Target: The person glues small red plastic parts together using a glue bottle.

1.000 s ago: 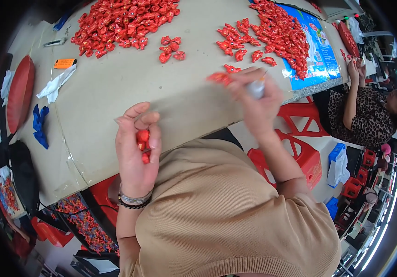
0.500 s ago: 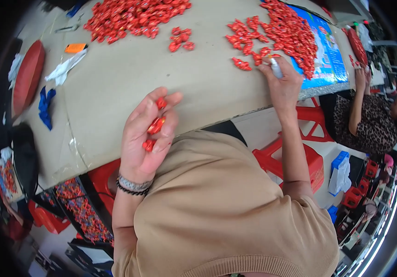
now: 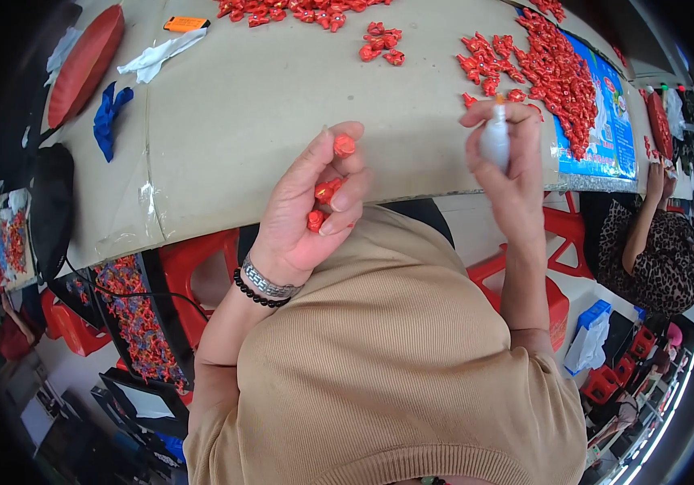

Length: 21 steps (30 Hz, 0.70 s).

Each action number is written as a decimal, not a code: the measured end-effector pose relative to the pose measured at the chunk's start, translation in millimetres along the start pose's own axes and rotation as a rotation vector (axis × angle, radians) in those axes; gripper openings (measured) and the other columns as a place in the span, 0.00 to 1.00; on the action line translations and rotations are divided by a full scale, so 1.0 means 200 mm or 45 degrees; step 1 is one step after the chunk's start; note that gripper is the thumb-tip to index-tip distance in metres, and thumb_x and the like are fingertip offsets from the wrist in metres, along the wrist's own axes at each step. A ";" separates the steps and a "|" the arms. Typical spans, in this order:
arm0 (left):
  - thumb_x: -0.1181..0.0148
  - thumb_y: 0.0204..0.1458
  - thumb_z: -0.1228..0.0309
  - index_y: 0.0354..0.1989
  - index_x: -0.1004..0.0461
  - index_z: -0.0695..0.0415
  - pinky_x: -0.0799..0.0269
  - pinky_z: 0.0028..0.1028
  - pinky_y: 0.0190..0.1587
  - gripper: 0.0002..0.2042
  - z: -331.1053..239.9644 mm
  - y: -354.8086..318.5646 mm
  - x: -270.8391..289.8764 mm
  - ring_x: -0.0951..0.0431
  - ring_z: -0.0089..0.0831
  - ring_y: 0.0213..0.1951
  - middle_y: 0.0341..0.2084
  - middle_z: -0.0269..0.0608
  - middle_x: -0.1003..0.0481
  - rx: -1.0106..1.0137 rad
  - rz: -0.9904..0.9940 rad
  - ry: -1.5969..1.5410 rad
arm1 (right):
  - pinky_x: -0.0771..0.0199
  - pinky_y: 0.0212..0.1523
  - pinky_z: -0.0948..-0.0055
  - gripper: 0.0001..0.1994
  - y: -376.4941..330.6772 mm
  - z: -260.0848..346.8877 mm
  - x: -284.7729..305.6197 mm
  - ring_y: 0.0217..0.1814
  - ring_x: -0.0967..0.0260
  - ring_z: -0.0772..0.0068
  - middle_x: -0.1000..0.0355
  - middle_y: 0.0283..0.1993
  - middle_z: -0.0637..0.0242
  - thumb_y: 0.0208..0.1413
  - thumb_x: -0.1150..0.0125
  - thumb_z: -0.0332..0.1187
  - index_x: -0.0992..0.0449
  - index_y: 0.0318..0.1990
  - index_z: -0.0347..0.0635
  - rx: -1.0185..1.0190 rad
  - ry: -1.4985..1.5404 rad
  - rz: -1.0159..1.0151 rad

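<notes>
My left hand (image 3: 289,212) is turned palm up over the table's near edge. Its curled fingers hold small shiny red figures: one (image 3: 344,145) between thumb and fingertips, another (image 3: 328,191) among the fingers, a third (image 3: 315,220) lower by the palm. My right hand (image 3: 518,182) is closed round a small white squeeze bottle (image 3: 494,147), which stands upright with its orange tip up. Just beyond this hand lie loose red figures (image 3: 484,61) beside a larger heap (image 3: 553,77). A small cluster (image 3: 381,40) sits further left on the table (image 3: 258,105).
Another heap of red figures (image 3: 315,11) lies at the far edge. To the left are a red tray (image 3: 88,65), blue cloth (image 3: 109,121), white tissue (image 3: 161,55) and an orange piece (image 3: 187,24). Red stools (image 3: 193,271) stand below; a person (image 3: 646,250) works at the right.
My right hand has drawn back from the loose red figures, and the bottle has turned upright. The left hand still holds its red figures. The whole view has shifted, with the table higher up.
</notes>
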<state>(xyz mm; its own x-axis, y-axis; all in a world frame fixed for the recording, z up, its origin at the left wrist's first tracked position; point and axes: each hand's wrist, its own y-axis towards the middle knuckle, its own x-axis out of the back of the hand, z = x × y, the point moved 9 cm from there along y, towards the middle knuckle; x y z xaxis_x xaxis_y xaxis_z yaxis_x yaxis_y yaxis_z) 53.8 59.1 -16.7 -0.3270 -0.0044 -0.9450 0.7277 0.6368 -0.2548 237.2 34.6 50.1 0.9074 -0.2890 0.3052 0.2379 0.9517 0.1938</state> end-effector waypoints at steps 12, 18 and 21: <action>0.58 0.65 0.58 0.43 0.33 0.59 0.45 0.17 0.13 0.16 -0.01 -0.01 0.02 0.41 0.19 0.22 0.30 0.36 0.34 -0.068 0.040 -0.134 | 0.24 0.34 0.73 0.21 -0.11 0.40 -0.12 0.37 0.24 0.62 0.23 0.37 0.55 0.33 0.34 0.12 0.23 0.41 0.32 0.765 -0.337 -0.122; 0.56 0.64 0.54 0.40 0.29 0.54 0.45 0.17 0.14 0.16 -0.01 -0.02 0.03 0.39 0.18 0.21 0.28 0.30 0.32 -0.086 -0.050 0.049 | 0.23 0.34 0.71 0.19 -0.14 0.39 -0.16 0.36 0.24 0.60 0.23 0.36 0.55 0.32 0.37 0.11 0.22 0.38 0.33 0.839 -0.425 -0.117; 0.56 0.64 0.54 0.40 0.29 0.55 0.45 0.17 0.14 0.16 -0.02 -0.03 0.04 0.38 0.19 0.21 0.28 0.31 0.31 -0.108 -0.094 0.101 | 0.23 0.33 0.70 0.20 -0.14 0.39 -0.18 0.35 0.25 0.59 0.24 0.35 0.54 0.31 0.39 0.11 0.22 0.38 0.33 0.883 -0.435 -0.107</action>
<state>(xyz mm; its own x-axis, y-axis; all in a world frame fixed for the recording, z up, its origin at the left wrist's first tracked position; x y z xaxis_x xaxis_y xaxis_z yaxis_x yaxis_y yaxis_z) 45.2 57.9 -21.7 -0.4268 0.0051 -0.9043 0.6476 0.6997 -0.3017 171.6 10.4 107.3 0.7118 -0.4805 0.5122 -0.0722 0.6754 0.7339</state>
